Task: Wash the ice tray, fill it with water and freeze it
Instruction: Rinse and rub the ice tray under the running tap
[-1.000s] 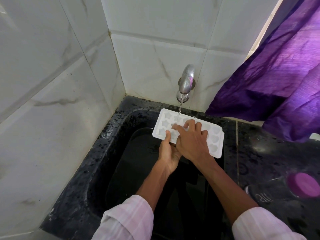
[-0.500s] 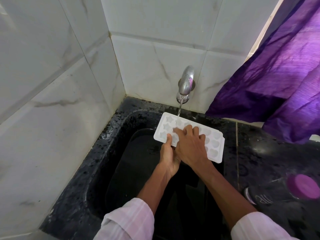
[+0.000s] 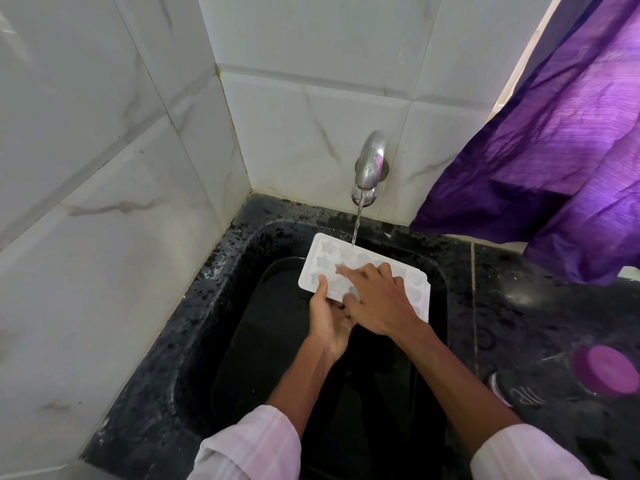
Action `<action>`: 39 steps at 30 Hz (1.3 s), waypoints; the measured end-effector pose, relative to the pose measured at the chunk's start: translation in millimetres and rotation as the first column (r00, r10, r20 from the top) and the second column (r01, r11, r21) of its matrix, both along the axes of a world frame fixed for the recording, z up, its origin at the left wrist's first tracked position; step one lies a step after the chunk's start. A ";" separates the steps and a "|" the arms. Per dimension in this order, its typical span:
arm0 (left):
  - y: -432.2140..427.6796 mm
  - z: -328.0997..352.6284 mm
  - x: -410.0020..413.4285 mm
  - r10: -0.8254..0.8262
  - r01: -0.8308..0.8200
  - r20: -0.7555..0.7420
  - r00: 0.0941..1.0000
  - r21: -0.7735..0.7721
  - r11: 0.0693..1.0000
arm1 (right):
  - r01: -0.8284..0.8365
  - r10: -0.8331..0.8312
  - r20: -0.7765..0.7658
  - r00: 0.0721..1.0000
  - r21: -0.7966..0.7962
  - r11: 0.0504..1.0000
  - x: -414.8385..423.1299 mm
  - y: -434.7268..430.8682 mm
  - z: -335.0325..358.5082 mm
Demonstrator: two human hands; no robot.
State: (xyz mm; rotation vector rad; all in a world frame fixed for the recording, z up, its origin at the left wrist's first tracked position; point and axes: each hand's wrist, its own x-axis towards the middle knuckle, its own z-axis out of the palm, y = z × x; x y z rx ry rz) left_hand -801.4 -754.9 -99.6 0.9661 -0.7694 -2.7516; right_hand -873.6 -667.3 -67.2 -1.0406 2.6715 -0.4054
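White marbled tiles back a black speckled sink [image 3: 214, 299] at centre frame. The right hand [image 3: 379, 301] lays its fingers [image 3: 351, 273] straight and slightly apart across the moulds. The left hand [image 3: 327, 318] clamps the ice tray [image 3: 320, 258] by its near edge, thumb on top. The tray tilts over the basin under the stream from the tap [image 3: 370, 161]. Best to rub each pocket in turn, sliding the tray so water reaches the right-hand cells

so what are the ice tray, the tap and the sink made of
Ice tray: white, matte, faintly translucent, with moulded star and heart cells, so likely plastic, possibly silicone. Tap: polished metal, by its mirror-like shine. Sink: glossy black speckled stone, granite by the look, or a composite.
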 end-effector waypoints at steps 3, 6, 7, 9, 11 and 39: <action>-0.7 -1.6 3.9 0.048 -0.047 -0.035 0.998 0.039 0.998 | -0.113 0.113 0.003 0.994 0.076 0.991 -2.5 2.6 -2.8; -1.5 -2.9 5.9 0.100 -0.099 -0.027 0.995 0.045 0.994 | -0.200 0.208 -0.056 0.977 0.116 0.973 -6.7 8.6 -4.2; -1.6 -3.0 7.0 0.086 -0.085 -0.027 0.996 0.040 0.996 | -0.218 0.227 -0.083 0.970 0.110 0.970 -8.0 10.5 -3.8; -2.6 -1.8 10.3 0.050 -0.049 -0.031 0.998 0.036 0.998 | -0.245 0.254 -0.127 0.959 0.078 0.966 -10.4 12.4 0.5; -5.8 -0.7 14.8 0.013 -0.012 -0.044 0.999 0.019 1.000 | -0.266 0.272 -0.172 0.947 0.059 0.962 -12.5 11.4 6.3; -59.6 14.2 1.4 -0.174 0.274 0.223 0.959 -0.575 0.771 | -0.073 0.105 -0.239 0.965 0.139 0.988 -4.3 31.6 -6.6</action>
